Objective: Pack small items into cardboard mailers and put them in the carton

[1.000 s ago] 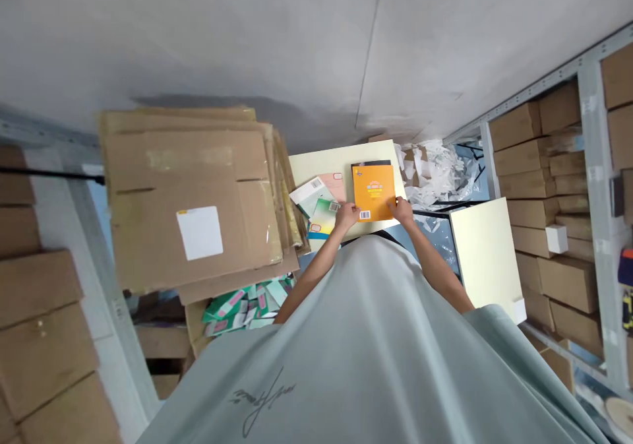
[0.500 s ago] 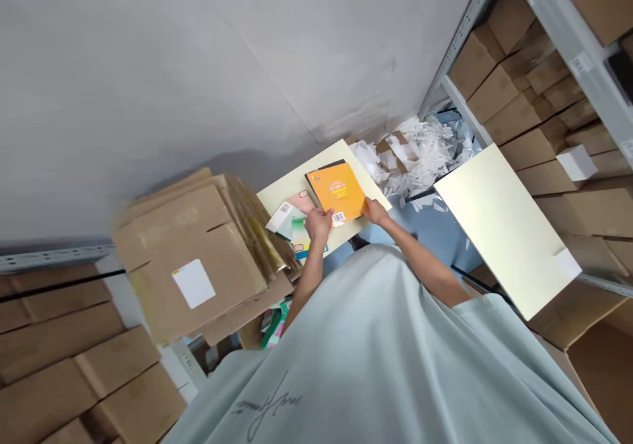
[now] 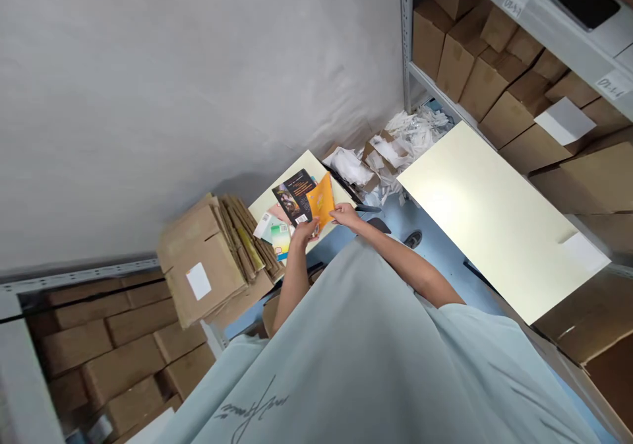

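Note:
My right hand [image 3: 345, 215] is closed on the right edge of an orange book [image 3: 322, 200], which is tilted up. A dark book [image 3: 288, 195] with a picture and orange print lies open to view beside it, partly covered by the orange one. At the lower edge of the dark book, my left hand [image 3: 303, 231] is closed, its thumb on top near a barcode. Other thin books are under and beside it: a green and yellow one [image 3: 279, 238] and a whitish one [image 3: 264, 226]. They lie on a small pale table [image 3: 309, 160].
Flattened cartons [image 3: 198, 259] are stacked left of the table. White paper scraps [image 3: 415, 127] and a torn box lie beyond it. A second pale tabletop [image 3: 494, 220] stands at right. Shelves of brown boxes [image 3: 459, 55] line the right; more boxes [image 3: 119, 338] are at lower left.
The orange book, earlier flat over the dark one, has swung up and to the right with my right hand, uncovering the dark book's face. My view has shifted too.

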`<state>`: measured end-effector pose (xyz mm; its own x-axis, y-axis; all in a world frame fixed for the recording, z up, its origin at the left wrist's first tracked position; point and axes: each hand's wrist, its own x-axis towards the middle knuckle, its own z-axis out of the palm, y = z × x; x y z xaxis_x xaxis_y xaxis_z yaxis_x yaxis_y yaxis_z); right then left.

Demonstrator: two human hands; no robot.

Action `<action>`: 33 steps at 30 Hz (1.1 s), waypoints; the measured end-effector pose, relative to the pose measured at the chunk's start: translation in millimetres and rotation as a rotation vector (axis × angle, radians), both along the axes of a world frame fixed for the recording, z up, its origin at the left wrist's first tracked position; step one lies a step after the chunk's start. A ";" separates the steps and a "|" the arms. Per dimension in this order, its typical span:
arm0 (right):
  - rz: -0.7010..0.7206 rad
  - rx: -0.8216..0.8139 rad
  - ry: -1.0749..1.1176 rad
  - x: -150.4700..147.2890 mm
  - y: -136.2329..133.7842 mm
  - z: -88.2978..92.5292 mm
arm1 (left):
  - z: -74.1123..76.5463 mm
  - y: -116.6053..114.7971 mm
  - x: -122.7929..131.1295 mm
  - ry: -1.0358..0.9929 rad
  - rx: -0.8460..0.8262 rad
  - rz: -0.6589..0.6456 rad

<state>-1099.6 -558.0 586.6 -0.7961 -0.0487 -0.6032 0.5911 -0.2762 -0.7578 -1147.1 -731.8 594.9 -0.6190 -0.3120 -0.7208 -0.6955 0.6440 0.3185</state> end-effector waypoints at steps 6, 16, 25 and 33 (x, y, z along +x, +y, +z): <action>-0.243 -0.197 0.171 54.9 104.3 19.2 | 2.0 90.3 1.6 -0.171 0.499 -0.113; -0.825 0.456 -0.092 192.3 278.4 36.6 | -6.0 364.2 2.1 -0.028 1.002 -0.511; -1.212 0.544 -0.003 158.3 291.4 75.4 | 51.8 418.1 67.4 0.298 1.028 -1.302; -1.505 0.341 0.051 192.3 272.4 101.7 | 47.7 424.4 28.0 0.212 1.173 -1.438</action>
<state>-907.3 -285.6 688.3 -0.0003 0.9208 -0.3901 -0.0940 -0.3884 -0.9167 -1119.1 -307.4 642.6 -0.0207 0.9990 -0.0397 0.2175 0.0432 0.9751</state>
